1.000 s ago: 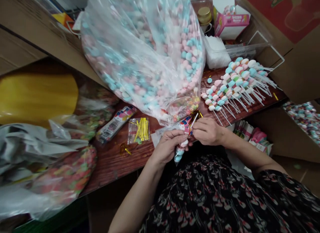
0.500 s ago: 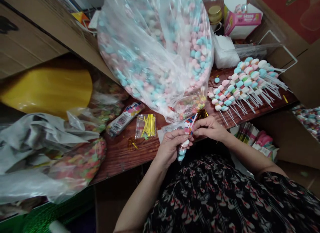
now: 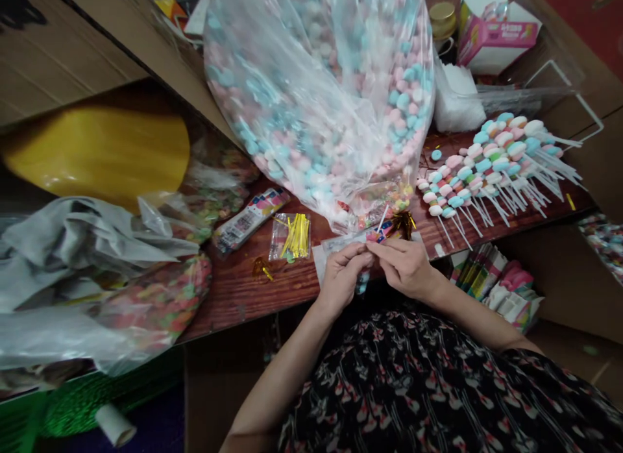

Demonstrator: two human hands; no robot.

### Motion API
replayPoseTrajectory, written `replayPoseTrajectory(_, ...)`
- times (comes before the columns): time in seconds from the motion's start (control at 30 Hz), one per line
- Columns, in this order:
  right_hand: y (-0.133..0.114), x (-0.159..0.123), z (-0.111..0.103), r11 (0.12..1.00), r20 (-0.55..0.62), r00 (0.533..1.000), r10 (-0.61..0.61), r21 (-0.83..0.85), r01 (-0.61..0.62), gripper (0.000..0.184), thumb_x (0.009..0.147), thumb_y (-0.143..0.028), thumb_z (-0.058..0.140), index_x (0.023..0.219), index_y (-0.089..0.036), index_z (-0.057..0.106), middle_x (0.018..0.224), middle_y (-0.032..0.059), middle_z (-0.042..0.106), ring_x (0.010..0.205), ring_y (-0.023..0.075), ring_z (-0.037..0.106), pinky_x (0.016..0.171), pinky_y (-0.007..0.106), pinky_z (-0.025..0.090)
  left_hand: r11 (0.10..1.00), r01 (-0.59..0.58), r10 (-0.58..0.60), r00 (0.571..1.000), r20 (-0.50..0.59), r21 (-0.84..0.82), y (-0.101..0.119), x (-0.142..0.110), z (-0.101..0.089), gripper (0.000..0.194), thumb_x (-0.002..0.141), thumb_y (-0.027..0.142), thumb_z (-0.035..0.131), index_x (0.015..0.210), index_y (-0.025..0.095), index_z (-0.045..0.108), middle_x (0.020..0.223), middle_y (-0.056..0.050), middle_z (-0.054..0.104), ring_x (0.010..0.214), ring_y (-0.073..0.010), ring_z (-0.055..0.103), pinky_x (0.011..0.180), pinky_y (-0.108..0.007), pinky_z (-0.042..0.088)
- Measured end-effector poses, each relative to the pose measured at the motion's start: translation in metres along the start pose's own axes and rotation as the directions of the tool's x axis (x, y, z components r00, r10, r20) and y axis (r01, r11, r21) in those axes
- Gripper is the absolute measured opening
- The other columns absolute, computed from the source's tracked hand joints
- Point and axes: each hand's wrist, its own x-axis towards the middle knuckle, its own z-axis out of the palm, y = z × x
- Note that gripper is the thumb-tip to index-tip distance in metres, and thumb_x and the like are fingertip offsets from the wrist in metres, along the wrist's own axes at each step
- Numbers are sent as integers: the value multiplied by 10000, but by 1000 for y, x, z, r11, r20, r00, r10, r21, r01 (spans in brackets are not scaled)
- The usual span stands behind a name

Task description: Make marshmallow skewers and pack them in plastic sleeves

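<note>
My left hand [image 3: 341, 274] is closed around a marshmallow skewer [image 3: 362, 283], seemingly in a clear wrapper. Blue marshmallows show below the fingers, and its white stick [image 3: 383, 218] pokes up above them. Fingertip to fingertip with it, my right hand [image 3: 407, 265] pinches at the top of the skewer; what lies between those fingers is hidden. Just beyond both hands, gold tinsel-like strips [image 3: 403, 224] rest on the table beside a flat printed packet. To the left lies a small clear bag of gold twist ties [image 3: 296, 236].
A huge clear bag of pink and blue marshmallows [image 3: 311, 109] fills the table's back. Finished-looking marshmallow skewers [image 3: 496, 161] are piled at right, sticks toward me. Packaged wrappers [image 3: 250, 219] and a bag of gummy candy [image 3: 170, 291] lie left. A clear bin [image 3: 559, 44] stands back right.
My right hand has moved in against my left, and the fingers now meet over the skewer, covering more of it. The whole view has shifted slightly.
</note>
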Motion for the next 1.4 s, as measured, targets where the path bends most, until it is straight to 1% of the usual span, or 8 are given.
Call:
replayPoseTrajectory(0.4,19,1,-2,995,55,993,-103,-12,104,505,929,-97,444,1430,-109,377,1241,184,656,824,168,701,764,304,578,967,-81,90,996,-24,241,3,1,-3,153,801,344,715,804,200,765,739,-4,623,674,-113,529,631,-224,443)
replayPoseTrajectory(0.67,6,-21,6,972,-201,968,153,208,-110,170,868,-159,600,1035,-186,618,867,40,703,749,141,683,667,252,557,976,-105,116,992,-50,192,0,2,-2,160,772,349,729,724,197,744,683,0,612,626,-119,515,596,-234,424)
replayPoseTrajectory(0.8,0,-28,6,661,67,852,519,600,-450,91,855,-267,641,866,-176,634,655,-37,612,529,81,555,519,204,459,961,-119,128,992,-22,251,5,2,2,146,778,333,714,744,197,754,712,-14,643,644,-125,536,590,-228,424)
replayPoseTrajectory(0.93,13,-26,6,253,393,725,565,754,-606,214,795,-352,697,794,-158,608,580,-72,508,474,49,416,465,179,350,937,-129,127,992,29,326,12,4,3,163,780,338,705,736,188,751,697,-28,654,675,-141,554,595,-227,436)
replayPoseTrajectory(1.0,22,-23,1,199,515,728,453,737,-645,243,795,-377,685,794,-150,599,569,-81,465,465,39,349,453,172,293,941,-104,74,992,106,321,16,5,2,175,761,344,722,713,177,745,664,-25,644,636,-127,537,570,-215,430)
replayPoseTrajectory(1.07,30,-18,-7,332,574,762,300,687,-647,225,820,-357,647,773,-144,594,578,-70,470,486,45,356,472,176,294,964,20,-77,976,204,264,18,5,0,198,737,354,740,687,163,734,587,-8,607,538,-93,491,505,-193,400)
replayPoseTrajectory(1.23,28,-9,-31,889,373,907,-194,459,1,178,875,-143,444,789,-146,600,704,29,587,651,116,503,614,252,406,860,492,-501,757,419,138,16,0,-4,174,641,300,800,639,141,729,536,-27,648,407,-78,515,387,-165,396)
replayPoseTrajectory(1.4,19,-5,-44,761,208,733,-648,221,610,250,943,-209,396,897,-156,637,706,38,567,625,145,458,585,305,380,739,645,-604,507,615,194,16,0,-7,97,620,230,803,644,153,748,578,-52,713,390,-107,568,372,-181,474)
